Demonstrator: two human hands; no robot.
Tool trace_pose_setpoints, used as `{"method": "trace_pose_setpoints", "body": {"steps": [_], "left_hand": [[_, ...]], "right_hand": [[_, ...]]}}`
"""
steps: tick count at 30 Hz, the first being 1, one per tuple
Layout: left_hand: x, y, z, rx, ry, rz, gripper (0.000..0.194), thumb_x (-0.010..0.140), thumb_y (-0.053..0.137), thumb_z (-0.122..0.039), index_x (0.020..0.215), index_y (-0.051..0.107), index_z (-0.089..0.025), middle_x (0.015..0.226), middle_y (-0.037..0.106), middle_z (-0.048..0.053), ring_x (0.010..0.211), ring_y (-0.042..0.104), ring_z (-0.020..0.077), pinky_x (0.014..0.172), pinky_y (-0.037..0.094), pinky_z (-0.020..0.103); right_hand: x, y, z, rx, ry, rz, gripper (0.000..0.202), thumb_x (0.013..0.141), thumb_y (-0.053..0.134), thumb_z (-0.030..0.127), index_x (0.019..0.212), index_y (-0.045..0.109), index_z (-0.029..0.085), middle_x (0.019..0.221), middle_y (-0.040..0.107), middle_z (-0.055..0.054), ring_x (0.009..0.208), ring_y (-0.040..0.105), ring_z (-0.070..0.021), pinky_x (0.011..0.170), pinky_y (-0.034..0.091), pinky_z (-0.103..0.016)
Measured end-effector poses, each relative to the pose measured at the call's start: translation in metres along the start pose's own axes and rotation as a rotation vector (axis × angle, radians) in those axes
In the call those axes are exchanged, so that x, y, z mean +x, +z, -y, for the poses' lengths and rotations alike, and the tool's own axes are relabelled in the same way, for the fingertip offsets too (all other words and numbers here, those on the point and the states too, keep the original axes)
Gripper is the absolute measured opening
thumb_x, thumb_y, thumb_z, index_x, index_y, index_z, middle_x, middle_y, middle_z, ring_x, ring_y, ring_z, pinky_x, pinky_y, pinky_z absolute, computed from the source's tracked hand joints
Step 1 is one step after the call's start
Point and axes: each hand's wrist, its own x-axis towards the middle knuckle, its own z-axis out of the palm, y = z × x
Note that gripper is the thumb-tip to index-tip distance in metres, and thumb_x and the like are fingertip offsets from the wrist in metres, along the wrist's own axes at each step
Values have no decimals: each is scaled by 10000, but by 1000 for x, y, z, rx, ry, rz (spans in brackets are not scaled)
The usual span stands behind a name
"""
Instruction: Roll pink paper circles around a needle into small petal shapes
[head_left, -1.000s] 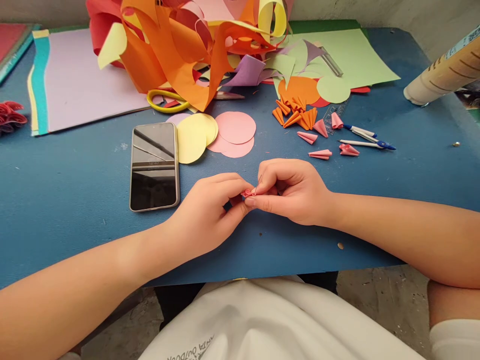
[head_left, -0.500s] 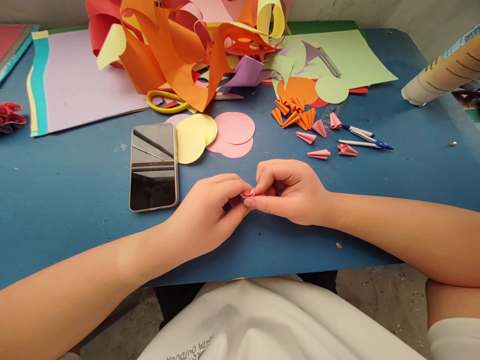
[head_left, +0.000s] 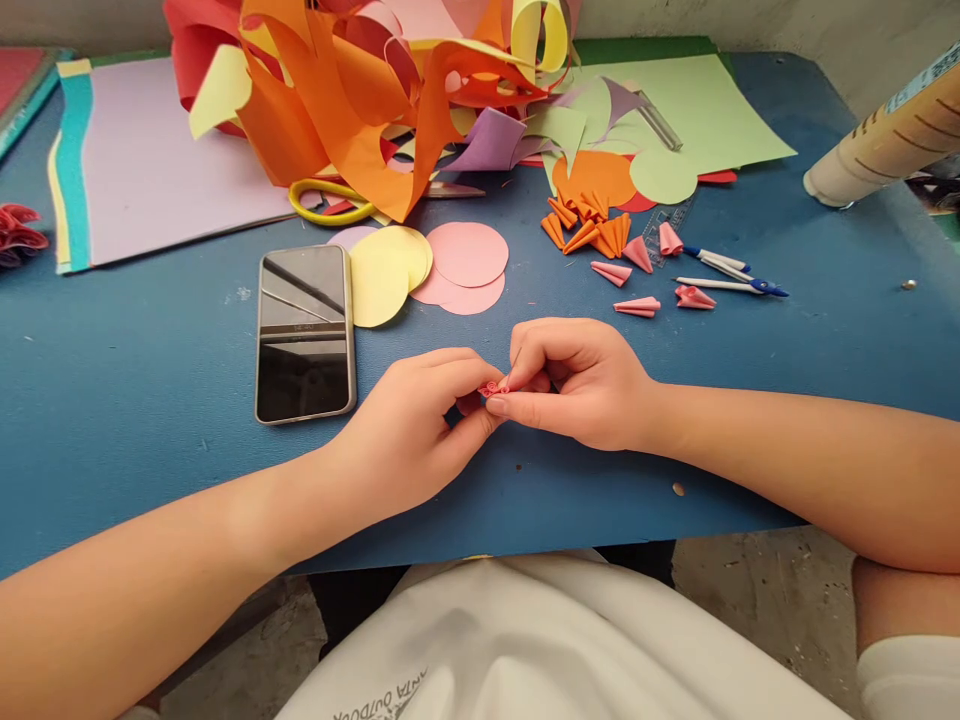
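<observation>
Between my fingertips is a small pink folded paper piece [head_left: 493, 388] with rolled, curled ends. My left hand [head_left: 424, 415] pinches it from the left, fingers closed. From the other side my right hand [head_left: 581, 385] grips it between thumb and forefinger; its other fingers are curled in. Both hands hover low over the blue table near its front edge, and the fingers hide much of the piece. Beyond my right hand lie several pink paper cones [head_left: 637, 307] and a cluster of orange paper cones [head_left: 589, 225].
A phone [head_left: 306, 335] lies left of my hands, beside yellow circles [head_left: 380, 290] and pink circles [head_left: 471, 255]. Yellow-handled scissors [head_left: 330, 212] sit under orange paper scraps [head_left: 337, 90]. At right are a blue-and-white compass [head_left: 750, 287] and a leaning bottle [head_left: 862, 150].
Both hands keep the same pinch on the pink paper piece. The view has shifted very slightly; nothing else visibly moved.
</observation>
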Motion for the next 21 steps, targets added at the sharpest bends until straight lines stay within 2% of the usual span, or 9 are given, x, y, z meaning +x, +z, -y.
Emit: {"method": "trace_pose_setpoints", "body": {"steps": [21], "left_hand": [[-2,-1,0,1,10,1,166,951,568,-99,811,596,-185,754,625,-12,691,560,115,636,453,229]], "right_hand": [[1,-1,0,-27,-26,17,264,852,838,223,701,628,171,617,527,45,550,474,-87,506,378,-231]]}}
